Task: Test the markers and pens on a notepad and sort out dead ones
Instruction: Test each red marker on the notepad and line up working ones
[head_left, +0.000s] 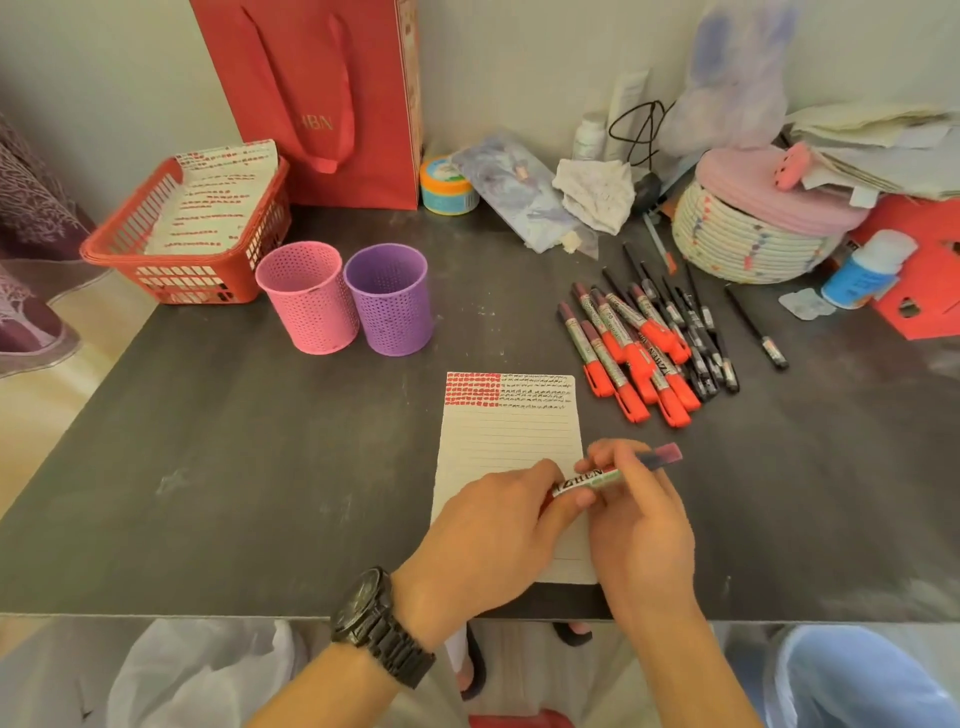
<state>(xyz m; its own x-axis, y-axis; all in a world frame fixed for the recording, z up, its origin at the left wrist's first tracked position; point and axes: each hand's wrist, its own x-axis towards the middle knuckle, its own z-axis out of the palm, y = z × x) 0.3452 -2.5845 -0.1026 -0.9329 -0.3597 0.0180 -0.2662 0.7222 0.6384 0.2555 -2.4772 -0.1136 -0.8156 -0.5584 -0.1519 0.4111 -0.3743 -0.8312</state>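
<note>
At the far left a red basket (197, 280) sits on the corner of the dark tabletop (234, 467). It holds a sheet covered in rows of red marks, too small to read. Behind it a red gift bag (322, 93) stands against the wall, its top cut off by the frame. Just right of the basket, a pink cup (309, 296) and a purple cup (389, 299) stand upright and touching; I cannot see down into either.

The notepad (509, 431) lies near the front edge. Its far lines are filled with red blots on the left and black scribbles on the right. Its near part is covered by both hands.

The left hand (488, 540), with a dark watch (379, 623) on its wrist, has its fingers curled round the red end of a marker (587, 477), so that end is mostly hidden. The right hand (639, 525) pinches the barrel between thumb and fingers. The marker's dark reddish tail pokes out to the right, blurred. It is held just above the notepad's right edge. I cannot tell whether the cap is on.

Farther back and to the right lies the pile of markers and pens (644, 343), red-capped markers overlapping thin black pens so I cannot count them. One black pen (756, 327) lies apart to the right. Beyond it are a woven basket (748, 244) with a pink lid and a white bottle (862, 275).
</note>
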